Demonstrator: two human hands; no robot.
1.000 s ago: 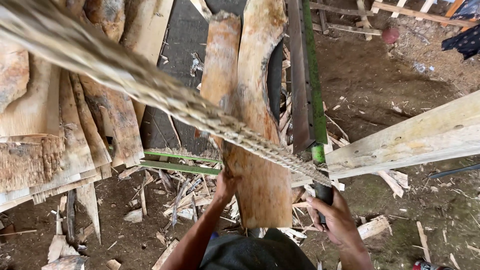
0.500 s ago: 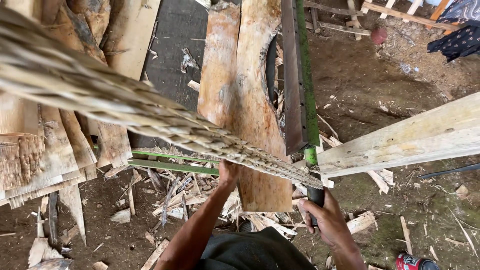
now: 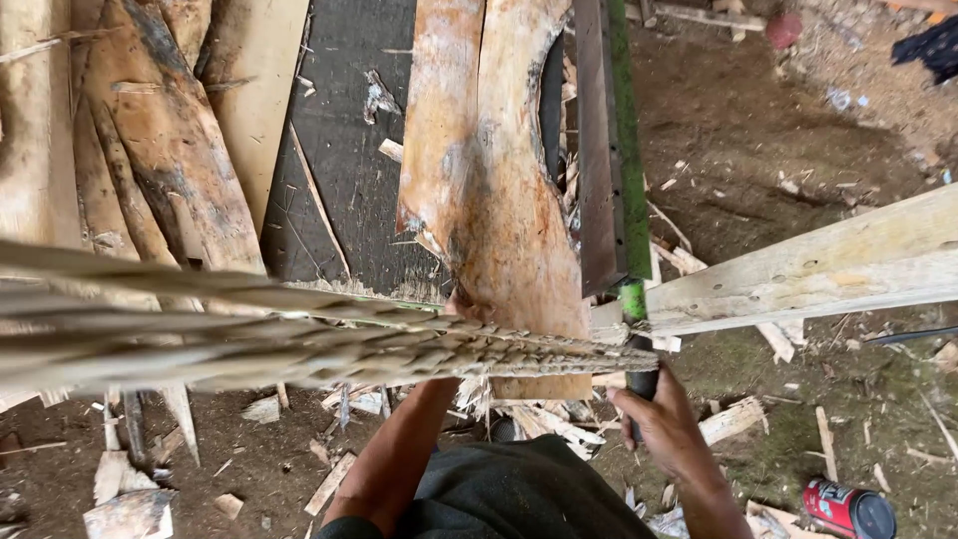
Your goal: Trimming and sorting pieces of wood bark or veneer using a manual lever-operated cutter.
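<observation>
A blurred woven straw brim (image 3: 299, 339) crosses the view from the left. Behind it a stack of bark-edged slabs (image 3: 150, 150) lies beside a dark sheet (image 3: 349, 130). A pale beam (image 3: 828, 269) runs off to the right over the dirt floor (image 3: 778, 130), which is strewn with wood chips (image 3: 738, 419) and splinters. A red can (image 3: 846, 507) lies on its side at the lower right. A reddish round thing (image 3: 784, 30) and dark cloth (image 3: 933, 50) sit at the far top right.
</observation>
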